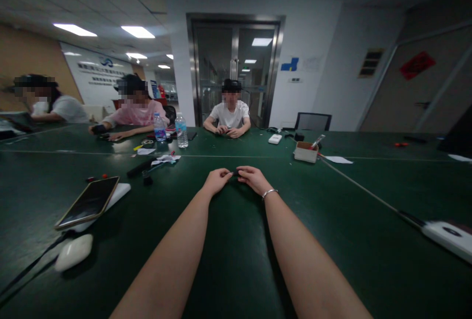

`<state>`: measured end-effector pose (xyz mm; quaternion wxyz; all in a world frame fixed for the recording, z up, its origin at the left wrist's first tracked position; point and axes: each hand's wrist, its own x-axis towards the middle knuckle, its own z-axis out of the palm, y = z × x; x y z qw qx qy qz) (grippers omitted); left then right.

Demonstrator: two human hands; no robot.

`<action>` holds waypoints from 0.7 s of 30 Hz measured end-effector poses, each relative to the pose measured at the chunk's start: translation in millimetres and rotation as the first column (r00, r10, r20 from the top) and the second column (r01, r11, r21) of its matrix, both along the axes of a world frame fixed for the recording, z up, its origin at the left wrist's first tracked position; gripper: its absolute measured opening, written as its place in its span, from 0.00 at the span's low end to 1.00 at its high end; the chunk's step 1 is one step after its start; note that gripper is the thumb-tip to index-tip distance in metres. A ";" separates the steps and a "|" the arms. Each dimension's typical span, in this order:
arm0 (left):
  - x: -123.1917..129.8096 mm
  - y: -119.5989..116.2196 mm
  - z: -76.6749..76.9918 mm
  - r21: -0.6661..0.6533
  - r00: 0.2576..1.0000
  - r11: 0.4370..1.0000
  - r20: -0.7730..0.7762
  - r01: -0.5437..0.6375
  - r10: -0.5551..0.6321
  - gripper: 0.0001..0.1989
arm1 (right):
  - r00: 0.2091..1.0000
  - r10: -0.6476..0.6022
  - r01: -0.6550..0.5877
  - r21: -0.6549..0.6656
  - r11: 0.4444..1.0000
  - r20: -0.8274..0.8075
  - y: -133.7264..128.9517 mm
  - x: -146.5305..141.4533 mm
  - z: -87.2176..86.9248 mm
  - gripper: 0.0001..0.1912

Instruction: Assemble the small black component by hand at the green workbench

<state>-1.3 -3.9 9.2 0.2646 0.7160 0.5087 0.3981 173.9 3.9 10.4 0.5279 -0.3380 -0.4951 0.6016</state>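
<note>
Both my arms reach forward over a dark green table (236,240). Between my fingertips is a small black object (235,173), too small and dark to name. My left hand (217,181) pinches its left end. On its other end my right hand (253,179) closes, with a silver bracelet (270,193) at that wrist. The fingers partly cover the object, and it is held just above or against the tabletop; I cannot tell which.
Left lie a phone (90,202) on a white block and a white rounded case (74,252). Water bottles (182,131) stand farther back. A small box (306,152) and a white power strip (448,238) are right. A person (230,112) sits opposite; others sit left.
</note>
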 end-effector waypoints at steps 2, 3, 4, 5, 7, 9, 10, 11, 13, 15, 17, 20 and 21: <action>0.0 -0.4 0.7 -0.009 1.000 1.000 -0.005 0.005 -0.005 0.16 | 1.000 0.008 -0.008 0.003 1.000 0.003 0.1 0.3 -0.1 0.08; -0.1 -0.8 1.2 -0.016 1.000 1.000 -0.010 0.009 -0.009 0.16 | 1.000 0.011 -0.011 0.004 1.000 0.005 0.1 0.5 -0.1 0.08; -0.2 -1.2 1.8 -0.022 1.000 1.000 -0.018 0.009 -0.009 0.16 | 1.000 0.014 -0.014 0.004 1.000 0.007 0.2 0.6 -0.2 0.08; -0.4 -1.6 2.4 -0.026 1.000 1.000 -0.029 0.005 -0.006 0.16 | 1.000 0.015 -0.015 0.003 1.000 0.010 0.3 0.7 -0.2 0.08; -0.8 -1.9 2.9 -0.024 0.999 1.000 -0.049 0.000 -0.001 0.16 | 1.000 0.017 -0.017 0.001 1.000 0.011 0.3 0.9 -0.1 0.08; -1.3 -1.2 2.4 -0.021 0.999 1.000 -0.051 0.002 -0.003 0.16 | 1.000 0.019 -0.019 -0.002 1.000 0.005 0.1 0.9 0.1 0.08; -1.5 -0.4 1.9 -0.022 0.999 1.000 -0.048 0.005 -0.006 0.16 | 1.000 0.021 -0.021 -0.003 1.000 0.000 0.0 0.9 0.3 0.08; -1.7 0.5 1.1 -0.023 0.999 1.000 -0.045 0.011 -0.012 0.17 | 1.000 0.024 -0.024 -0.005 1.000 -0.004 -0.3 0.9 0.5 0.08; -2.0 2.3 -0.3 -0.020 0.999 1.000 -0.038 0.023 -0.023 0.17 | 1.000 0.030 -0.030 -0.007 1.000 -0.008 -0.7 1.0 0.9 0.08; -2.3 3.3 -1.2 -0.015 0.999 1.000 -0.032 0.028 -0.028 0.18 | 0.999 0.035 -0.035 -0.009 0.999 -0.006 -0.7 1.2 1.1 0.08; -2.6 3.3 -1.2 -0.018 0.999 1.000 -0.029 0.026 -0.026 0.18 | 0.999 0.039 -0.039 -0.010 0.999 -0.009 -0.3 1.4 0.8 0.08; -2.8 2.4 -0.2 -0.027 0.999 0.999 -0.036 0.019 -0.020 0.18 | 0.999 0.040 -0.040 -0.011 0.999 -0.016 1.3 1.6 -0.5 0.09; -2.8 2.2 0.1 -0.027 0.999 0.999 -0.040 0.019 -0.020 0.18 | 0.999 0.040 -0.040 -0.011 0.999 -0.018 2.0 1.6 -1.2 0.09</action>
